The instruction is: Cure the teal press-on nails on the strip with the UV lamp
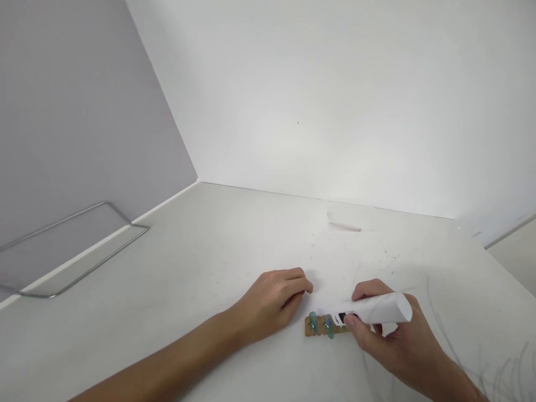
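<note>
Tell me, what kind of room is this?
Probably a plain work corner or craft desk. A bare white table meets white walls, the right hand holds a white tube against a small brown strip with green beads, and pencil scribbles mark the tabletop.
</note>
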Tool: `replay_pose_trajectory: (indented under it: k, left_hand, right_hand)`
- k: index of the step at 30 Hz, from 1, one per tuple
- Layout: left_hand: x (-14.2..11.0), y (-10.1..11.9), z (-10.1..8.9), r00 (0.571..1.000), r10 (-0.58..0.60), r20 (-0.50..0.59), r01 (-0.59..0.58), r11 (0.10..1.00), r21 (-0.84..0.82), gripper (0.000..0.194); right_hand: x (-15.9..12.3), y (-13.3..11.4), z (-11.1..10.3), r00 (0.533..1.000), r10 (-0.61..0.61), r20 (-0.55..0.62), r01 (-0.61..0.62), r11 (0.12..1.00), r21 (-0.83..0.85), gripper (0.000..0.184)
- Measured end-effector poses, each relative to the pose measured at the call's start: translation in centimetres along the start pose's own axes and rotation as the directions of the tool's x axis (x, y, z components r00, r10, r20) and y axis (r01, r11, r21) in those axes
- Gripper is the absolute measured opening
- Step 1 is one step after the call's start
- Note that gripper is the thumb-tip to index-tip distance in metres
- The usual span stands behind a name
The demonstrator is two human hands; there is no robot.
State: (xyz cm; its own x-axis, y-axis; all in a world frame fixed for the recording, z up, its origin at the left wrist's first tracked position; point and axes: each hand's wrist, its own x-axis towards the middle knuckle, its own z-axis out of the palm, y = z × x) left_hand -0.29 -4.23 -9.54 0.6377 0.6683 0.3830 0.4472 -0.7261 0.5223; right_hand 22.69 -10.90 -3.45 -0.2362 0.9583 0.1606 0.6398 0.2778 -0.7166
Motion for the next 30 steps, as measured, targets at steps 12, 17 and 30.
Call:
replay_pose_trajectory:
  k: [12, 17, 30]
  left_hand:
    - [0.10, -0.02, 0.12, 1.000, -0.006, 0.014, 0.006, 1.000, 0.006, 0.029]
    - [0.01, -0.05, 0.01, 1.000, -0.008, 0.005, 0.008, 1.000, -0.002, 0.028]
    - [-0.16, 0.04, -0.09, 1.000, 0.011, 0.010, -0.011, 1.000, 0.011, 0.029]
  right_hand:
    - [0.08, 0.18, 0.00, 0.997, -0.018, 0.079, 0.018, 1.000, -0.003, 0.015]
    - [-0.06, 0.17, 0.12, 0.998, -0.013, 0.057, 0.015, 0.999, -0.038, 0.015]
    - [0.10, 0.76, 0.14, 0.991, 0.018, -0.135, -0.030, 0.996, -0.083, 0.016]
